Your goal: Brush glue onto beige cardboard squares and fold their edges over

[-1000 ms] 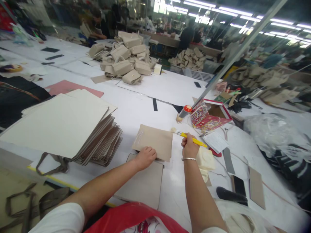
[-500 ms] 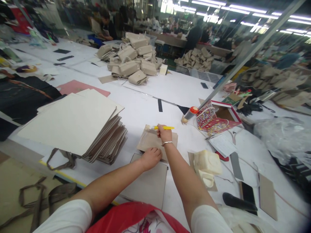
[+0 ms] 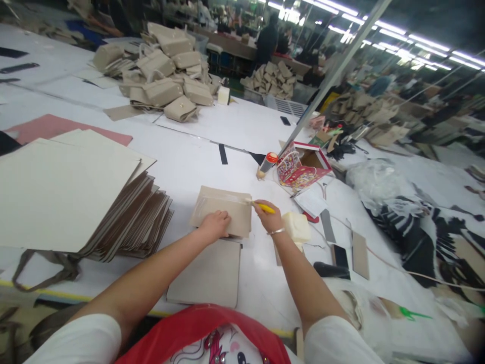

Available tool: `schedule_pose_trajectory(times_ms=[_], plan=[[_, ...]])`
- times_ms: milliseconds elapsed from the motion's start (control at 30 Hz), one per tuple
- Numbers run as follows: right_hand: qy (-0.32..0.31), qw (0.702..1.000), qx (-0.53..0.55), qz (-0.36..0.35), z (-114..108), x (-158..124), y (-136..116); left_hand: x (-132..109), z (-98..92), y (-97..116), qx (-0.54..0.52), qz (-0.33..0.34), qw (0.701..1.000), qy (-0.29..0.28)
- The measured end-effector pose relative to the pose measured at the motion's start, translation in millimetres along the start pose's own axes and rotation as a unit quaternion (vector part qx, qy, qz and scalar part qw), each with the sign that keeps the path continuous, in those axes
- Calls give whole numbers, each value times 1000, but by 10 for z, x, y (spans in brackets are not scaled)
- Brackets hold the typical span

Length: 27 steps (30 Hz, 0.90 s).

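Note:
My right hand point(image 3: 268, 217) is closed round a brush with a yellow handle point(image 3: 266, 208). Its pale bristles touch the upper right corner of a beige panel point(image 3: 237, 215). A shiny wet-looking streak runs along the panel's far edge. Fingers flat and slightly bent, my left hand point(image 3: 215, 225) presses on the panel's lower middle. Another light grey-beige panel point(image 3: 206, 273) lies on the table nearer to me, just below the first. Right of my right hand stands a cream plastic container point(image 3: 296, 226), partly hidden by the hand and wrist.
A tall stack of large beige boards point(image 3: 68, 187) is at the left. Many beige bag pieces point(image 3: 162, 76) are heaped at the back. A red patterned paper bag point(image 3: 303, 167) and an orange-capped bottle point(image 3: 269, 162) stand beyond my right hand, near a metal pole point(image 3: 333, 76).
The brush in my right hand has moved rightward along the panel's far edge, from its left part to the right corner. My left hand still presses the panel. The view has swung right.

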State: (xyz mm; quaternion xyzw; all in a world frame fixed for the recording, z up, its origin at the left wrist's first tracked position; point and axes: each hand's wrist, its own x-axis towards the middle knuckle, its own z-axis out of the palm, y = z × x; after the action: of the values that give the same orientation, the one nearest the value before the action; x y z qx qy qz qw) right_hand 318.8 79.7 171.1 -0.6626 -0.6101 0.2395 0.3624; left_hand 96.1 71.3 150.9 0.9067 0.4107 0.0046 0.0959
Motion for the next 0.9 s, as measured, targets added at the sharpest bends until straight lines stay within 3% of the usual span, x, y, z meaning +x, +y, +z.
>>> schedule_pose_trajectory(times_ms=[100,200,267,367,500,567,667,767,900], plan=[[-103,959,-180,-193,0,-415,-32,24,-46,35,10,-1,1000,-1],[-143,924,-254,-248,-53,-903,-57,0,-38,100,31,2,999,13],[-141,928,-235,-251,-135,-1181,-69,-28,2,144,47,20,998,21],[-99,960,-138,-222,-287,-1459,-94,-67,76,192,66,55,996,24],[74,994,3,-82,-428,-1620,-155,-106,91,222,69,50,996,12],[130,989,69,12,-453,-1625,-187,-117,48,223,59,31,998,1],[140,969,171,107,-418,-1479,-238,-112,-37,212,30,9,999,-19],[96,946,276,141,-256,-1102,-350,-75,-90,200,17,-7,999,-35],[-3,926,346,150,183,-457,-660,-44,-87,195,12,-15,998,-58]])
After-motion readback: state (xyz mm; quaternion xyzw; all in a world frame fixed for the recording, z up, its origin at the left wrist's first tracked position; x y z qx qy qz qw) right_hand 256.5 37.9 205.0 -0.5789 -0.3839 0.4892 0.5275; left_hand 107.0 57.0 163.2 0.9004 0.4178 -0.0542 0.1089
